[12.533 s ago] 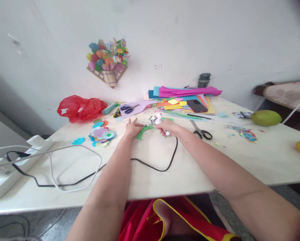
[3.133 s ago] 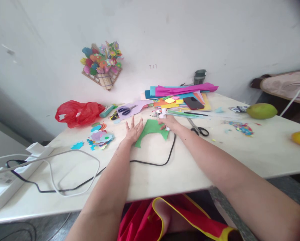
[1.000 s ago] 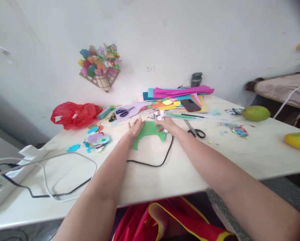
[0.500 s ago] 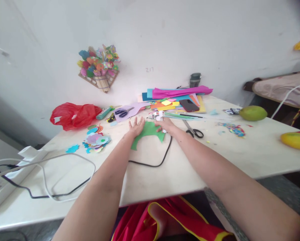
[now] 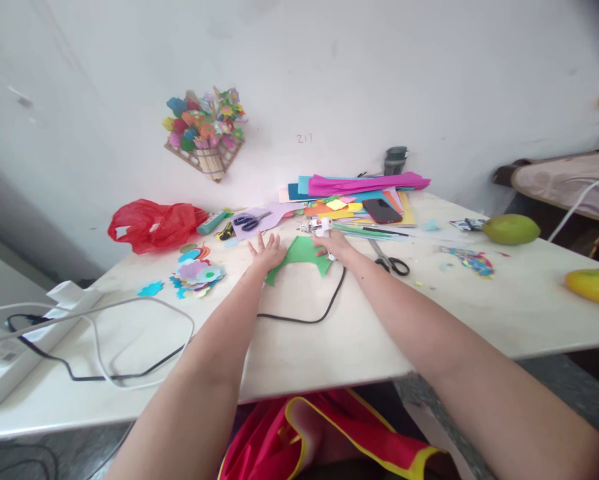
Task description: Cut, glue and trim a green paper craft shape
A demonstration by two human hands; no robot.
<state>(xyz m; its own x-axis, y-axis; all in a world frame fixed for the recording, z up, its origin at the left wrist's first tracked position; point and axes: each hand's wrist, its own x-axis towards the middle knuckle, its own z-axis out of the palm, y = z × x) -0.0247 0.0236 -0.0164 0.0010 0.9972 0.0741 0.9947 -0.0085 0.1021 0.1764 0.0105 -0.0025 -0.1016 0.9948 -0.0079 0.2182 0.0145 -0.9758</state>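
Latest change: my left hand (image 5: 268, 254) has eased slightly outward, so a bit more of the green piece (image 5: 302, 249) shows. Its fingers are spread, palm down, at the left edge of the piece; can't confirm firm contact. The right hand (image 5: 342, 249) has its fingers closed round the white corded tool (image 5: 322, 227), fingertips near the piece's right part. In the oldest frame the tool sat over the green; now its body is beyond the far right edge, leaving the middle of the piece in plain sight.

Green piece lies flat on the desk (image 5: 319, 360) between the hands, curved cutout facing me. Black cord (image 5: 309, 321) loops on the near side, apart from the piece. Can't tell if anything is on its surface, too small to read.

Other differences vs last frame: whole view has shifted a little, looks like head motion. Black-handled scissors (image 5: 398, 267) unmoved on the right, flower cutouts (image 5: 198, 272) unmoved on the left, phone (image 5: 383, 211) unmoved on the coloured sheets at the back.
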